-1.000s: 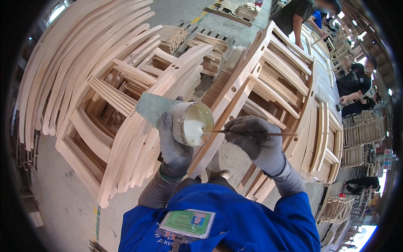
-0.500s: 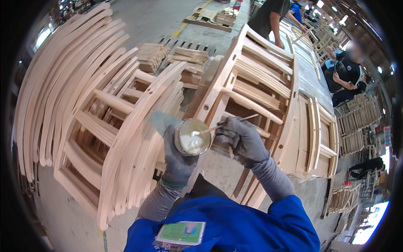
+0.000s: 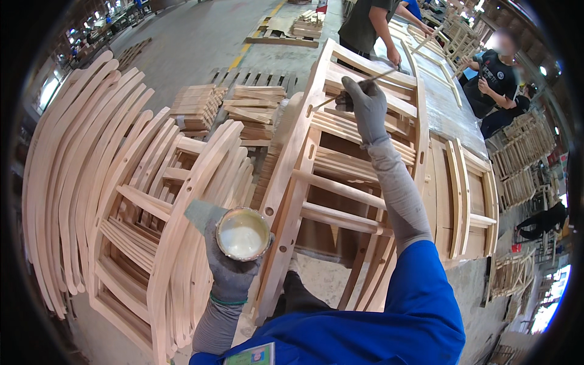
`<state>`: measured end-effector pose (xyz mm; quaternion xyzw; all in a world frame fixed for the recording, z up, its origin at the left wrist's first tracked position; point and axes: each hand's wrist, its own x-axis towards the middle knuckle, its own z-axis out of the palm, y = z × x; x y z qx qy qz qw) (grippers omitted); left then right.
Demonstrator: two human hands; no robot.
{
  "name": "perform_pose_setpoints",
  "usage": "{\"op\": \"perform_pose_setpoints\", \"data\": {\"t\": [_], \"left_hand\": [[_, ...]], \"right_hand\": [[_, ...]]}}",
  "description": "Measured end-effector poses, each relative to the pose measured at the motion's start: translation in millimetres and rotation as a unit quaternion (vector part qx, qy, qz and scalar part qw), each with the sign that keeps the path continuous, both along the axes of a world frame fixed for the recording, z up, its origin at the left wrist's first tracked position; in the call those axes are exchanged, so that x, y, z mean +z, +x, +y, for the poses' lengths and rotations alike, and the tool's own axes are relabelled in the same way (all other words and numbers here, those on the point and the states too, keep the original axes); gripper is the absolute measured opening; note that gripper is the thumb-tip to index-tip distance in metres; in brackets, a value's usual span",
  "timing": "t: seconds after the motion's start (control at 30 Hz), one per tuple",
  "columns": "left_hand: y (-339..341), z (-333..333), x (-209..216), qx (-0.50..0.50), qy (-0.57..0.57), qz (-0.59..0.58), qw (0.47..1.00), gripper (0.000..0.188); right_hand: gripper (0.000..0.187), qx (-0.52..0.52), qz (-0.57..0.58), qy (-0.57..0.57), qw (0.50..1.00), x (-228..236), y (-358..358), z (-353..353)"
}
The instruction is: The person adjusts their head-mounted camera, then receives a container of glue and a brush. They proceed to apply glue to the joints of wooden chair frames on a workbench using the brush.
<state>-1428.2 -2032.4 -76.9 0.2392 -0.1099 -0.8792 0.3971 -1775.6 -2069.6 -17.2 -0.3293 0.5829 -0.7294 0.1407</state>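
My left hand (image 3: 232, 271), in a grey glove, is closed around a round can (image 3: 243, 234) of white, glue-like liquid. A flat pale-green piece (image 3: 204, 216) sticks out beside the can on its left; how it is held is hidden. My right hand (image 3: 364, 106), gloved too, pinches a thin wooden stick (image 3: 328, 102). The lower tip of the stick is at a side rail of the upper wooden chair-back frame (image 3: 317, 76), close to a hole in it; whether it touches cannot be told.
Curved wooden legs (image 3: 61, 170) and another slatted frame stack (image 3: 131, 243) stand at left. Bundled wood pieces (image 3: 198, 106) lie on a pallet beyond. A co-worker's arm (image 3: 384, 36) reaches over the far end of the frames. Another person (image 3: 496, 76) is at far right.
My right hand has lifted the stick out of the can and carried it forward to the frame's far part. My left hand with the can has shifted slightly left and nearer to me.
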Motion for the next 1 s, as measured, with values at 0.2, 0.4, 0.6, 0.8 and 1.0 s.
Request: {"op": "perform_pose_setpoints", "data": {"t": [0.2,0.4,0.6,0.8,1.0], "left_hand": [[2.2,-9.9,4.1,0.042,0.044,-0.016,0.998,0.052],[-0.1,-14.7,1.1,0.045,0.036,-0.001,0.998,0.054],[-0.2,-14.8,-4.8,0.045,0.036,-0.003,0.998,0.053],[0.2,-14.3,-5.9,0.057,0.056,0.007,0.997,0.052],[1.7,-10.0,-2.0,0.068,0.009,-0.021,0.997,0.052]], "right_hand": [[0.031,-0.019,0.093,0.032,0.995,-24.8,-13.0,-35.8],[0.029,-0.039,0.169,0.080,0.982,-41.6,-17.4,-42.7],[0.027,0.015,0.254,0.100,0.962,-44.9,-12.2,-35.8],[0.023,0.024,0.267,0.117,0.956,-39.8,-11.5,-26.5],[0.024,0.009,0.251,0.122,0.960,-31.3,-13.1,-28.7]]}}
